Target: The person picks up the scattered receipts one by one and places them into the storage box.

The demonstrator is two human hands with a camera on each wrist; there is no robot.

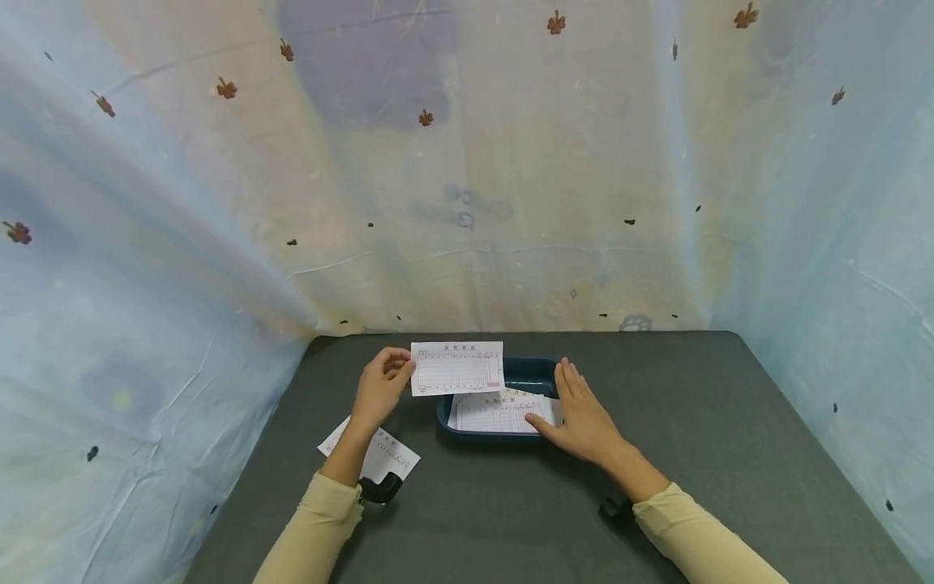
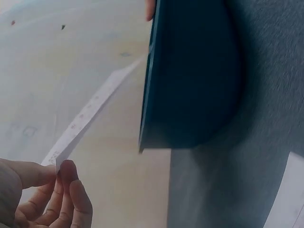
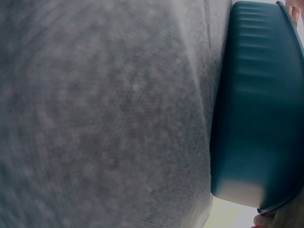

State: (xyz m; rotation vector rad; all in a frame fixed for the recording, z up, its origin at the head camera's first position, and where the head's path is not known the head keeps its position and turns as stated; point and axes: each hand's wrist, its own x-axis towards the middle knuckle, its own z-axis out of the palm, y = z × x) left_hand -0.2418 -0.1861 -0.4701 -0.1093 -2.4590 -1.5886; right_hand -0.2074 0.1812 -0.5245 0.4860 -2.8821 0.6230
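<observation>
My left hand (image 1: 383,385) pinches the left edge of a white printed form slip (image 1: 457,368) between thumb and fingers. In the left wrist view the held slip (image 2: 85,116) appears nearly edge-on. Held flat, it hangs over the left part of a dark blue plastic tray (image 1: 477,437), covering some of its far rim. Several similar slips (image 1: 492,415) lie inside the tray. At the tray's right end rests my right hand (image 1: 584,422), fingers straight along the rim and thumb spread over the slips. The right wrist view shows the tray's outer wall (image 3: 259,109).
Another printed slip (image 1: 387,456) lies on the dark grey table (image 1: 730,454) at left, partly under my left forearm. Black wrist cameras (image 1: 382,489) sit on both wrists. A patterned curtain (image 1: 511,268) hangs behind the table and along both sides.
</observation>
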